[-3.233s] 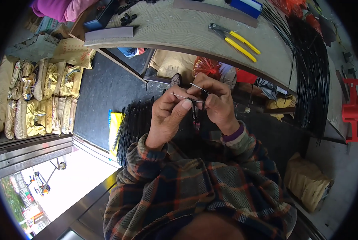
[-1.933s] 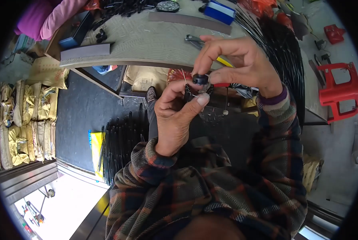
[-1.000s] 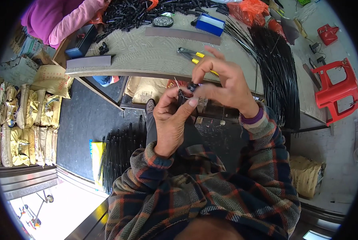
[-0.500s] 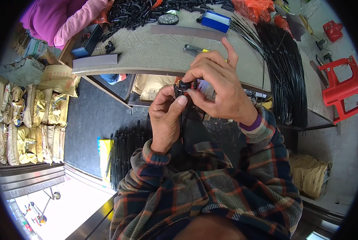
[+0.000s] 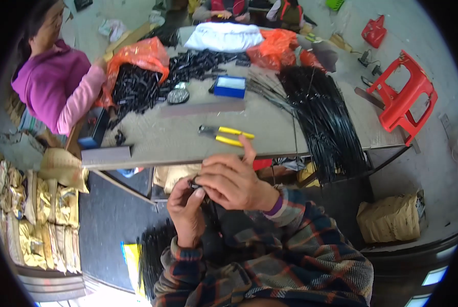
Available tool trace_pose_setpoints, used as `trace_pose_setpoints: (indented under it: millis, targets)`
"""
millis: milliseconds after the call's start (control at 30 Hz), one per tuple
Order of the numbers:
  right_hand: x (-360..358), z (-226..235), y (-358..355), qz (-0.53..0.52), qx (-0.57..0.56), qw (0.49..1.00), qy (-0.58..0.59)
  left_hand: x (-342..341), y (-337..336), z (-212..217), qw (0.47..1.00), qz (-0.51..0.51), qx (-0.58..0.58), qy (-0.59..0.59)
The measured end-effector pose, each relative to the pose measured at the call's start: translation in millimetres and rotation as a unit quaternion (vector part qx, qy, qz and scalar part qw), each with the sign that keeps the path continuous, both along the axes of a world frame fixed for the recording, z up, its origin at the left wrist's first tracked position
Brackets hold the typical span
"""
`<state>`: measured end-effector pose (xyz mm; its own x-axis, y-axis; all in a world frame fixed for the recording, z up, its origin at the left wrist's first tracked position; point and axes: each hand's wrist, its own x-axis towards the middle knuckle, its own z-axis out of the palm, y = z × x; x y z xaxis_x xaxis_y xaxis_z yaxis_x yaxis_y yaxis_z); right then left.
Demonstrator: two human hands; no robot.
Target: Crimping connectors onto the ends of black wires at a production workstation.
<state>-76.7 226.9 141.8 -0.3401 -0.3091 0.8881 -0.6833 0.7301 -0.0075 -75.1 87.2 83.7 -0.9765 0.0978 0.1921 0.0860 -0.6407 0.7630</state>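
My left hand (image 5: 186,212) is closed around a small black part (image 5: 194,184), thumb and fingers pinching it just off the table's near edge. My right hand (image 5: 234,183) is bent over the same part from the right. Its thumb and fingers are pressed together at the part, and one finger is raised. Between the hands most of the part is hidden, so its exact kind does not show. Beyond them on the table lie cutting pliers (image 5: 224,136) with yellow handles, jaws toward the left.
Long thin black rods (image 5: 323,117) hang over the table's right edge. A blue box (image 5: 230,87), flat metal strips (image 5: 105,154) and heaped black parts (image 5: 137,89) lie on the table. A red stool (image 5: 405,97) stands right; a co-worker in purple (image 5: 52,89) sits left.
The view has tilted up, showing more of the far table and the whole pliers. Both hands remain together at the black part, which the right fingers now cover more.
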Motion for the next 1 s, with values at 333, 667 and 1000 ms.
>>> trace_pose_setpoints:
  millis: [333,667,1000]
  targets:
    - [9,-45,-8,0.32,-0.449,0.688,-0.471,14,-16,-2,1.0,0.006,0.014,0.003]
    - [23,-56,-37,0.219,-0.27,0.848,-0.4,38,-29,0,0.994,0.111,-0.007,-0.007]
    - [13,-60,-63,0.378,-0.258,0.736,-0.499,45,-76,-15,1.0,0.007,0.0,0.011]
